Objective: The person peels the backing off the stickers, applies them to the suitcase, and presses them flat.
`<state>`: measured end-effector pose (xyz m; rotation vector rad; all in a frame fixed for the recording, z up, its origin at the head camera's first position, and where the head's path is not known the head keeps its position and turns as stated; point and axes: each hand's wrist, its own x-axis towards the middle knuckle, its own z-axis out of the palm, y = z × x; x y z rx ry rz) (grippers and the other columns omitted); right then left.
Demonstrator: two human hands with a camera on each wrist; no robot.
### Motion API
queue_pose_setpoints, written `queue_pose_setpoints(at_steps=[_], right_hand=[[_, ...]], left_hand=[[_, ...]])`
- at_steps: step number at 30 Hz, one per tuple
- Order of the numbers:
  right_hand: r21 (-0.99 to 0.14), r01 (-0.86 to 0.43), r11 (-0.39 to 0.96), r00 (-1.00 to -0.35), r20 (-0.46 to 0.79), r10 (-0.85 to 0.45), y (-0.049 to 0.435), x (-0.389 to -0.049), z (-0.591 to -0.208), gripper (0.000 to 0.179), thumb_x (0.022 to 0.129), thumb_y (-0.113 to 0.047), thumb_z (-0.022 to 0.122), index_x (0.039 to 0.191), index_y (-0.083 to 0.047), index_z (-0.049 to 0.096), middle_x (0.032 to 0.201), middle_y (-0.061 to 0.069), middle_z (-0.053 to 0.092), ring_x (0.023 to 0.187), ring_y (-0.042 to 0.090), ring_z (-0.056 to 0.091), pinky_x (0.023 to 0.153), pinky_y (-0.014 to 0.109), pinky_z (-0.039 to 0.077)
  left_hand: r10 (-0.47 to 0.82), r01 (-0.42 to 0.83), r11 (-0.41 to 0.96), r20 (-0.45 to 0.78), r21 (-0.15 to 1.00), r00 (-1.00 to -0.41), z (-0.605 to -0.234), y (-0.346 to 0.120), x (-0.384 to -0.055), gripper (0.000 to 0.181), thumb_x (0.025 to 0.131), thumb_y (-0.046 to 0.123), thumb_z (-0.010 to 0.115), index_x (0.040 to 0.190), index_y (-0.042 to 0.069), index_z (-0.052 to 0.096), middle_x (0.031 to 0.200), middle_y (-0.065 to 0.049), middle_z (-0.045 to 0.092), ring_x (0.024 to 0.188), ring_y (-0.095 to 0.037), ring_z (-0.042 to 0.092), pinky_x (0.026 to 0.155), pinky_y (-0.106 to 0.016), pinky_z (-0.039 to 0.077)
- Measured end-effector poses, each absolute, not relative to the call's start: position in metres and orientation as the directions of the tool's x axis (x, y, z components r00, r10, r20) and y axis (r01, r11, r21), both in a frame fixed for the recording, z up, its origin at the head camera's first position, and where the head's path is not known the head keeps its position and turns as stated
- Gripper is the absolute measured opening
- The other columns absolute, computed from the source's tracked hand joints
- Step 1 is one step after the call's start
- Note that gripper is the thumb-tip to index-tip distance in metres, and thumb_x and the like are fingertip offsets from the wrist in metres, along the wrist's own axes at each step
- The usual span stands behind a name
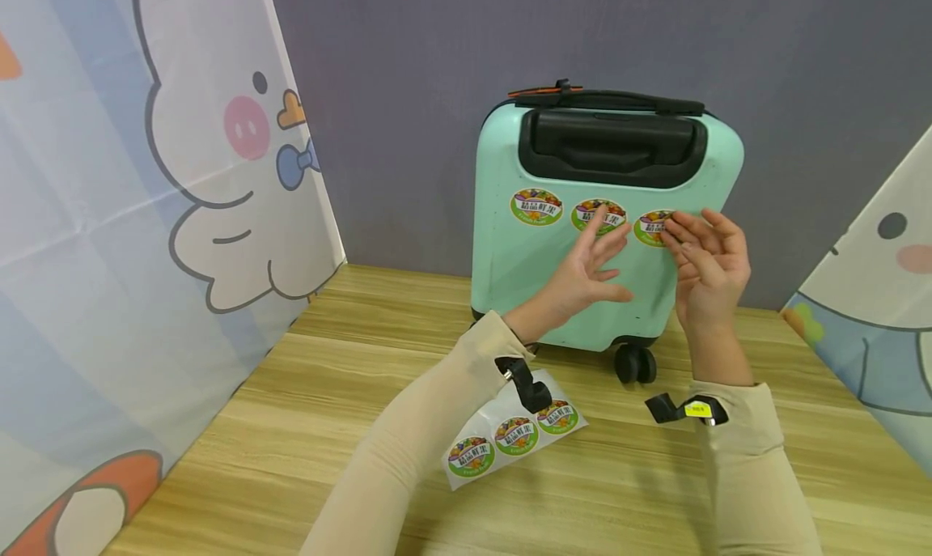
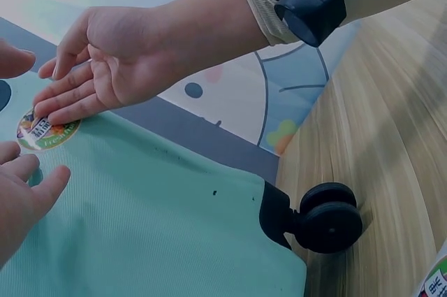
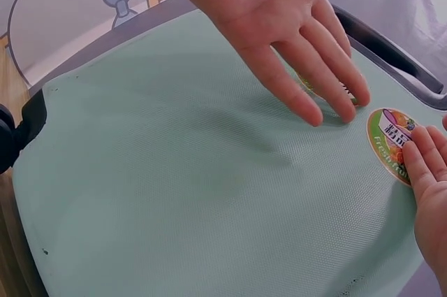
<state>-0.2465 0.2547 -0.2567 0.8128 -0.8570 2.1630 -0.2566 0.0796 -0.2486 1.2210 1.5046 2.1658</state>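
High on the suitcase (image 1: 520,273), the right hand (image 1: 713,273) rests nearly straight fingers on the right sticker (image 1: 648,229). The left hand (image 1: 575,279), fingers spread apart, is before the suitcase's middle sticker (image 1: 616,210), next to the left sticker (image 1: 536,207); a sticker sheet (image 1: 498,411) lies on the counter (image 1: 604,483) in front of the suitcase.

The suitcase (image 1: 513,277) stands on the table (image 1: 291,426), in front of the back wall (image 1: 408,119). Three stickers sit in a row across its front, below the handle (image 1: 607,101): left sticker (image 1: 536,207), middle sticker (image 1: 615,214), right sticker (image 1: 648,232). The left hand (image 1: 571,287) is in front of the middle one (whether touching, I cannot tell); the right hand (image 1: 713,273) has its fingertips on the right one. Before the suitcase, towards the left, lies the sheet (image 1: 486,421), bearing three more, partly behind the left forearm.
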Motion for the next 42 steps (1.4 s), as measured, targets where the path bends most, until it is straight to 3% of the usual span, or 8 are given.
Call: queue_pose_setpoints(at_steps=[13, 24, 29, 36, 42], right_hand=[[-0.366, -0.750, -0.551, -0.611, 0.703, 0.365, 0.247, -0.248, -0.251, 0.023, 0.089, 0.023, 0.048, 0.110, 0.015, 0.053, 0.102, 0.030, 0.067, 0.093, 0.037, 0.068, 0.086, 0.039, 0.057], [-0.464, -0.756, -0.463, -0.601, 0.771, 0.208, 0.239, -0.250, -0.250, 0.020, 0.092, 0.022, 0.043, 0.107, 0.018, 0.056, 0.103, 0.024, 0.068, 0.095, 0.031, 0.069, 0.088, 0.037, 0.056], [-0.553, -0.755, -0.351, -0.630, 0.760, 0.159, 0.243, -0.248, -0.256, 0.022, 0.094, 0.021, 0.043, 0.107, 0.014, 0.059, 0.103, 0.018, 0.070, 0.095, 0.025, 0.070, 0.088, 0.034, 0.056], [-0.604, -0.710, -0.361, -0.665, 0.744, 0.062, 0.260, -0.239, -0.263, 0.022, 0.096, 0.017, 0.046, 0.114, 0.012, 0.057, 0.106, 0.018, 0.070, 0.097, 0.026, 0.070, 0.090, 0.033, 0.055], [-0.609, -0.716, -0.342, -0.669, 0.738, 0.087, 0.272, -0.235, -0.262, 0.021, 0.096, 0.017, 0.047, 0.115, 0.013, 0.055, 0.103, 0.020, 0.071, 0.092, 0.027, 0.071, 0.086, 0.032, 0.057]], left_hand=[[0.537, 0.306, -0.406, 0.496, 0.861, -0.682, -0.257, 0.074, -0.262, 0.107, 0.080, -0.024, 0.061, 0.161, 0.020, 0.007, 0.158, -0.013, 0.032, 0.141, -0.023, 0.038, 0.109, -0.040, 0.041], [0.533, 0.296, -0.394, 0.479, 0.870, -0.698, -0.267, 0.073, -0.263, 0.084, 0.088, -0.019, 0.055, 0.159, 0.009, 0.018, 0.155, -0.018, 0.033, 0.140, -0.030, 0.039, 0.096, -0.034, 0.050], [0.527, 0.291, -0.385, 0.468, 0.876, -0.710, -0.270, 0.074, -0.263, 0.079, 0.089, -0.018, 0.054, 0.157, 0.006, 0.023, 0.153, -0.019, 0.036, 0.138, -0.031, 0.042, 0.096, -0.032, 0.050], [0.525, 0.293, -0.390, 0.472, 0.873, -0.709, -0.273, 0.076, -0.263, 0.075, 0.091, -0.017, 0.052, 0.157, 0.006, 0.025, 0.152, -0.021, 0.037, 0.137, -0.034, 0.043, 0.098, -0.033, 0.050], [0.526, 0.301, -0.371, 0.466, 0.878, -0.712, -0.277, 0.074, -0.263, 0.073, 0.090, -0.016, 0.052, 0.156, 0.005, 0.026, 0.150, -0.023, 0.040, 0.135, -0.036, 0.045, 0.097, -0.032, 0.050]])
